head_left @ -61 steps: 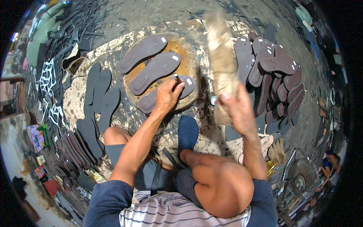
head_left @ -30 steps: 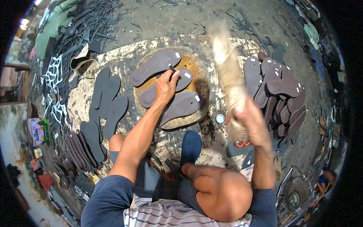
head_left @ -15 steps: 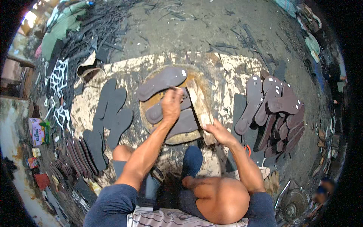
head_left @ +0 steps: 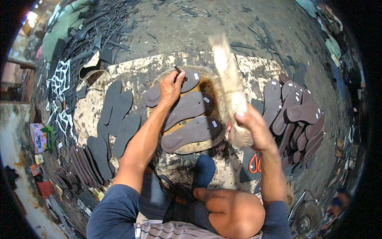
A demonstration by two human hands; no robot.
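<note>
My left hand [head_left: 171,88] grips a short dark punch-like tool [head_left: 178,69] over the farthest brown sandal sole [head_left: 192,78]. Whether the tool's tip touches the sole is hard to see. Two more brown soles, a middle one [head_left: 187,106] and a nearer one [head_left: 191,131], lie beside it on a round wooden block [head_left: 215,89]. Small holes show in both. In my right hand [head_left: 256,126] is a rough wooden club [head_left: 229,73], held up right of the block and blurred at its far end. My fingers wrap its near end.
Dark flat sole pieces [head_left: 126,133] lie left of the block. More brown soles are piled on the right [head_left: 302,113], near orange-handled scissors [head_left: 254,162]. A stained sheet [head_left: 151,135] lies under everything. Black offcuts [head_left: 107,28] litter the far floor.
My left hand has moved away from me, from the middle sole to the farthest one, with the tool. My right hand has raised the club up and to the right.
</note>
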